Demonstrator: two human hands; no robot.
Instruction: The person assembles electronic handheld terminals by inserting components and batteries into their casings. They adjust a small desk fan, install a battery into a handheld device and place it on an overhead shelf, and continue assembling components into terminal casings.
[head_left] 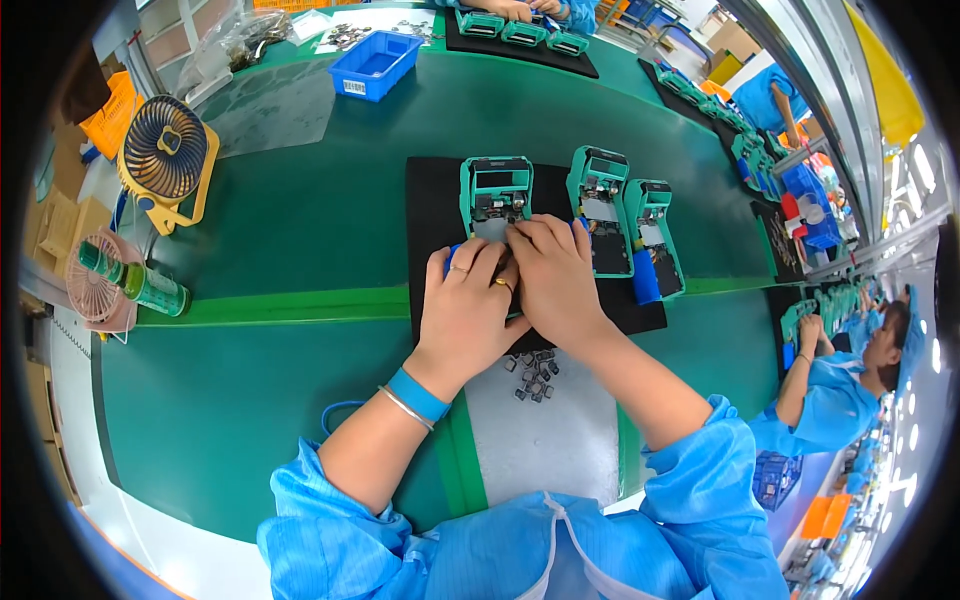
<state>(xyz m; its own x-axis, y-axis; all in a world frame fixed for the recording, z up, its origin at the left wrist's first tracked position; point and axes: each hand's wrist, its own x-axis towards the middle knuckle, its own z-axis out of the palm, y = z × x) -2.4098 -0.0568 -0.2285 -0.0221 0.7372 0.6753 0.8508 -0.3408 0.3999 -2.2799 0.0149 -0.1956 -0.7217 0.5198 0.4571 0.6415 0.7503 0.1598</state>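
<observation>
a yellow desk fan [165,155] and a pink fan [95,285] stand at the left of the green desk [280,220], a green bottle [135,283] beside them; a blue bin [375,65] sits farther back.

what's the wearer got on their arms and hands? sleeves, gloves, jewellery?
No gloves. Bright blue smock sleeves pushed up near the elbows, forearms uncovered. Left hand: blue wrist strap with a thin silver bangle beside it, gold ring, and a second thin ring. Right hand: nothing visible.
</observation>
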